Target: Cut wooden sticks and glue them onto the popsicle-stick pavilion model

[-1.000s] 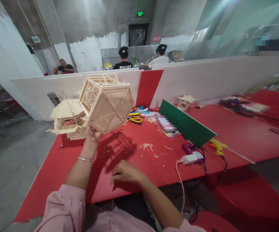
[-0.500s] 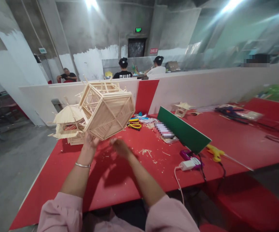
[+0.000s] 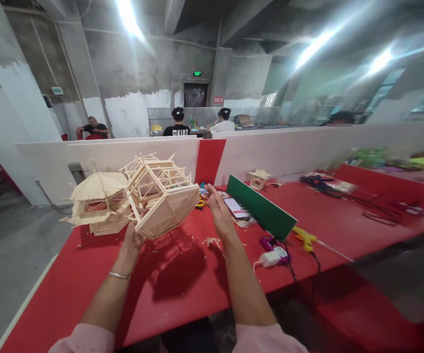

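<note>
A hexagonal wooden stick frame [image 3: 165, 196] is held tilted above the red table [image 3: 182, 294], its solid panelled base turned down and toward me. My left hand [image 3: 133, 245], with a silver bangle on the wrist, grips its lower left edge; some fingers are hidden behind the sticks. My right hand [image 3: 217, 208] is raised just beyond the frame's right corner, fingers extended and apart, holding nothing. Behind my left hand, a stick pavilion model [image 3: 99, 201] with a layered roof stands on the table.
A green board [image 3: 261, 208] stands upright right of my right hand, beside a phone [image 3: 236, 208]. Further right are a yellow glue gun [image 3: 305, 239] and a white plug adapter [image 3: 269, 259] with cables. Wood scraps [image 3: 212, 241] lie scattered. People sit beyond the white partition [image 3: 270, 144].
The frame has tilted so its base faces further down and its open lattice shows more. My right hand has moved from below it to its right side, fingers spreading.
</note>
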Demonstrator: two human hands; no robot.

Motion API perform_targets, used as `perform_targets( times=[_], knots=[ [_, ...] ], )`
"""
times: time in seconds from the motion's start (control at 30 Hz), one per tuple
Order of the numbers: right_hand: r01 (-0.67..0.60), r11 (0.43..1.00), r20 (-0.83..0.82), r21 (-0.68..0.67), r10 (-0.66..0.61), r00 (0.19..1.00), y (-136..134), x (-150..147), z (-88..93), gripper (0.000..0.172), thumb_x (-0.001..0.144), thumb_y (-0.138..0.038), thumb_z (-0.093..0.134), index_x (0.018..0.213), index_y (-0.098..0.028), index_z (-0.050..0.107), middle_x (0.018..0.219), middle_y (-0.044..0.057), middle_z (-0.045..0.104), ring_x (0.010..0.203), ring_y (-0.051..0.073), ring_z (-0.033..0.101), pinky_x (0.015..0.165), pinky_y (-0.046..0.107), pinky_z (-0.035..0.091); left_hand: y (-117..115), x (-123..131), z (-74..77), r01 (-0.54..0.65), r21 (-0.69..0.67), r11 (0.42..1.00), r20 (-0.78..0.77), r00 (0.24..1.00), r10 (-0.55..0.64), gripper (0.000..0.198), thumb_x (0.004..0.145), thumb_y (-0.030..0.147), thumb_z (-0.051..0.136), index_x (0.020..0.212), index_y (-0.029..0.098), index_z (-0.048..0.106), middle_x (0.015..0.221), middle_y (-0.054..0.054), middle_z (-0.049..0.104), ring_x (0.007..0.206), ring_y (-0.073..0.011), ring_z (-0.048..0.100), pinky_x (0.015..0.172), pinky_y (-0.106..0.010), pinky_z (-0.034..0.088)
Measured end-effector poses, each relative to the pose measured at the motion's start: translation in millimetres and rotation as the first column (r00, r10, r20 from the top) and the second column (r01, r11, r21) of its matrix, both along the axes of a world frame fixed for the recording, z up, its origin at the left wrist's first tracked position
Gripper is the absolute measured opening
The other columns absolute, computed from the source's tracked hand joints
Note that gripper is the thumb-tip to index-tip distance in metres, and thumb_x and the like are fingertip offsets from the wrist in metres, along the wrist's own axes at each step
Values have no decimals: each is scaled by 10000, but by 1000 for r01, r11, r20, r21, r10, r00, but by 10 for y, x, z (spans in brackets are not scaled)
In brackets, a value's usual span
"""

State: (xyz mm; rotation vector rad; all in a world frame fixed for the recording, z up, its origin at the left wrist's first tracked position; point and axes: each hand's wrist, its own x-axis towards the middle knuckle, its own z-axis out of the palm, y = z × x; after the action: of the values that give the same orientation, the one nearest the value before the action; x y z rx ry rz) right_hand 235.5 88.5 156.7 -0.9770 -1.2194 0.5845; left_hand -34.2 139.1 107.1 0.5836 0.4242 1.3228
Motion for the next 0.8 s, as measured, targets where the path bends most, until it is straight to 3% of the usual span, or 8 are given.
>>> perform_targets(
  times=[0.07, 0.17, 0.37, 0.47, 0.6, 0.7, 0.73, 0.8],
  knots=[
    [-83, 996, -11, 29, 84, 996, -42, -44, 172, 691, 896, -745, 500, 1403, -288, 609, 1463, 80, 597, 1339, 280, 559, 1086, 452, 476, -32, 28, 10, -45, 6, 999, -5, 999, 45, 239, 775, 195, 692, 997, 273, 728, 703, 18, 737, 657, -173, 715, 683, -265, 614],
    [-115, 993, 27, 37, 114, 993, -98, -121, 228, 584, 891, -697, 565, 1238, -259, 733, 1279, 73, 722, 1243, 283, 629, 1067, 454, 487, -83, 42, 46, -114, 3, 993, -68, 991, 114, 226, 765, 238, 714, 988, 270, 736, 628, 22, 693, 609, -173, 683, 673, -279, 609],
    [76, 990, -92, 116, -65, 994, -171, -168, 130, 319, 776, -537, 766, 917, -254, 811, 976, 30, 794, 982, 251, 710, 955, 439, 545, -176, 1, 66, -130, 24, 991, -98, 986, 132, 217, 770, 161, 669, 958, 251, 731, 537, 41, 605, 564, -150, 635, 591, -234, 577],
    [183, 965, -166, 187, -153, 974, -157, -97, 87, 330, 760, -559, 774, 785, -231, 748, 817, 19, 757, 828, 209, 693, 866, 397, 559, -183, 4, 66, -111, 48, 993, -79, 990, 115, 276, 763, 110, 645, 974, 272, 721, 519, 58, 579, 555, -143, 633, 600, -232, 581],
    [258, 960, -360, 109, -203, 911, -86, 47, -107, 600, 854, -744, 536, 538, -239, 459, 474, -36, 475, 548, 148, 552, 670, 333, 536, -149, 18, 100, -115, 34, 993, -85, 989, 118, 265, 793, 170, 658, 1008, 309, 723, 540, 45, 610, 653, -178, 698, 670, -274, 618],
    [233, 972, -227, -37, -235, 945, -58, 67, -324, 471, 782, -666, 654, 646, -219, 593, 599, -11, 593, 590, 145, 557, 648, 318, 526, -112, 3, 124, -157, 45, 987, -79, 984, 160, 252, 796, 210, 681, 1023, 313, 724, 643, 30, 683, 697, -175, 716, 656, -253, 619],
    [187, 980, -140, -68, -195, 971, -54, 49, -386, 382, 750, -591, 713, 779, -212, 678, 697, 2, 656, 632, 148, 577, 658, 314, 528, -101, -7, 125, -162, 46, 986, -81, 983, 165, 261, 791, 198, 684, 1024, 309, 722, 686, 25, 704, 698, -165, 716, 644, -237, 614],
    [18, 992, -2, -124, -19, 1000, -43, -12, -476, 395, 727, -467, 752, 1039, -226, 736, 811, 11, 706, 694, 157, 606, 664, 307, 536, -80, -30, 114, -151, 40, 988, -94, 984, 154, 285, 778, 169, 692, 1030, 300, 716, 750, 16, 727, 701, -150, 716, 632, -217, 606]
  ],
)
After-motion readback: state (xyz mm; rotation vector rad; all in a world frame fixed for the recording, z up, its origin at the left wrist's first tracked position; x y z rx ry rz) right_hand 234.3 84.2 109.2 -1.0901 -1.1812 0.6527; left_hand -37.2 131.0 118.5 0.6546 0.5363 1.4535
